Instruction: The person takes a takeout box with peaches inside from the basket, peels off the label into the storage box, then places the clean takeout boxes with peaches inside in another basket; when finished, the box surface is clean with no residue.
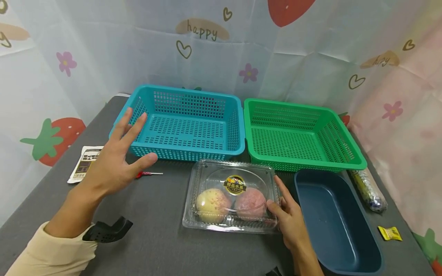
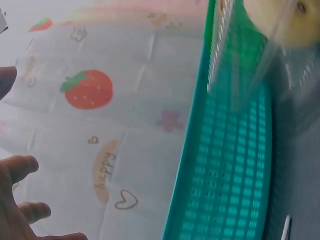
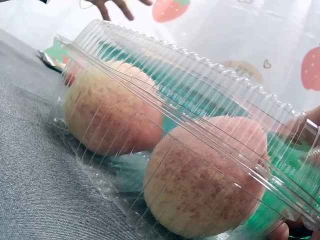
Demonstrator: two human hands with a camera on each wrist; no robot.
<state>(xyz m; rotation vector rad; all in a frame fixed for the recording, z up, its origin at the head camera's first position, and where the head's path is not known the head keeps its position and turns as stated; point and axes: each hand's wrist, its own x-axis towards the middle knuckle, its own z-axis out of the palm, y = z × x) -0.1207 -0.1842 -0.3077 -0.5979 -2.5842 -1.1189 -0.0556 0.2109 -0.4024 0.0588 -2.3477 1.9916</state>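
A clear plastic fruit box (image 1: 214, 173) with a round black-and-gold label holds a yellowish peach (image 1: 211, 207) and a pink peach (image 1: 251, 204). My right hand (image 1: 293, 224) grips the box by its right side, thumb over the lid and the other fingers along the edge. Seen from the right wrist, the box's ridged wall (image 3: 200, 70) tilts over the grey cloth. My left hand (image 1: 119, 161) is raised, fingers spread and holding nothing, near the front left corner of the blue basket (image 1: 186, 155). Below that hand lies a red lollipop (image 1: 152, 173), partly hidden.
Right of the blue basket stands a green basket (image 1: 307, 163). A dark blue basin (image 1: 335, 222) sits before it. Along the right edge lie a shiny wrapped roll (image 1: 369, 191) and a small yellow candy (image 1: 390, 233). A printed packet (image 1: 81, 166) lies at left. Behind hangs a patterned curtain (image 1: 214, 69).
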